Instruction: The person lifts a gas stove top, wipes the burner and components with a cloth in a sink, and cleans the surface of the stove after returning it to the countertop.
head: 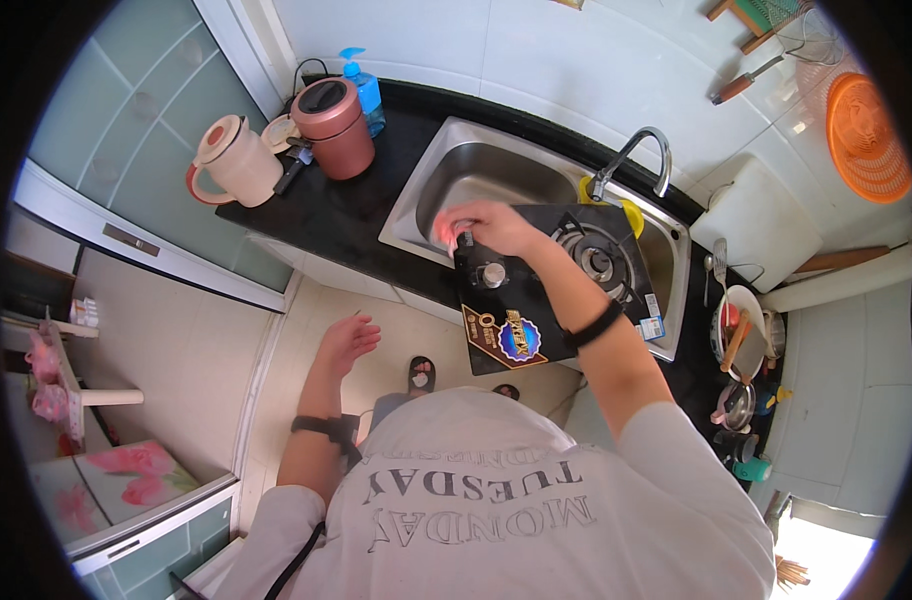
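A black glass-topped gas cooktop lies tilted across the front of the stainless steel sink, its near corner jutting past the counter edge. It carries a burner, a silver knob and printed stickers. My right hand is over its far left corner, by the sink basin. The bent fingers are blurred around a small pink-and-white, cloth-like thing. Over the floor, left of the cooktop, my left hand hangs empty with its fingers loosely apart.
The faucet arches over the sink, with a yellow item below it. A pink canister, kettle and blue pump bottle stand on the left counter. Bowls and utensils crowd the right. Below is the floor.
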A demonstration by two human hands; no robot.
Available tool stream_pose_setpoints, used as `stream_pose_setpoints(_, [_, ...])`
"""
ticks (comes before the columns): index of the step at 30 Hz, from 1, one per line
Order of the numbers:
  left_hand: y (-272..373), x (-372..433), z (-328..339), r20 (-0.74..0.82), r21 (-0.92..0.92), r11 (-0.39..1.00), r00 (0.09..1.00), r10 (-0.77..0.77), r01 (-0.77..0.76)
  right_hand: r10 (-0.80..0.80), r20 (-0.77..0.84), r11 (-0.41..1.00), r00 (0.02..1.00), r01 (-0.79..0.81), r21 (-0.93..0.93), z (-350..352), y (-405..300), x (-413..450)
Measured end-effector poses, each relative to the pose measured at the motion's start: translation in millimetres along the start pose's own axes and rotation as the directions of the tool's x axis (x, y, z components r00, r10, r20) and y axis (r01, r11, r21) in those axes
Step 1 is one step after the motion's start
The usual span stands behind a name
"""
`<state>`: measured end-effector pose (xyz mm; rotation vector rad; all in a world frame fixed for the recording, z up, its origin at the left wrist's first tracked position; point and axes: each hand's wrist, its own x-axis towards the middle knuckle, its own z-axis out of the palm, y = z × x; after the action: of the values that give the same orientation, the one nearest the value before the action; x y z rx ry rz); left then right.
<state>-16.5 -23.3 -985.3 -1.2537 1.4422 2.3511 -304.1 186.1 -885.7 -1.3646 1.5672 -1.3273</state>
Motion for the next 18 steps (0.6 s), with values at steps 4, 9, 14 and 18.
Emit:
stream_pose_setpoints(4, [-7, 1, -1, -0.01, -0.018, 0.999, 0.999, 0.037, -0.038, 0.296, 0.212, 0.955, 0.931, -0.293, -0.046, 3, 44, -3])
stream_pose_setpoints(9, [-12, -9, -20, -0.057, -0.039, 0.998, 0.998, 0.039, -0.041, 0.271, 0.086, 0.858, 0.959, -0.2, -0.473, -33, 55, -42])
stream_pose_setpoints(14, [-5, -12, -23, -0.074, -0.033, 0.999, 0.997, 0.026, -0.028, 0.154, -0.012, 0.952, 0.988, -0.152, -0.267, -49, 74, -48])
stream_pose_setpoints(18, [6, -12, -10, -0.051, -0.035, 0.998, 0.998, 0.047, -0.049, 0.077, -0.288, 0.694, 0.954, -0.259, -0.672, 1, 82, -63])
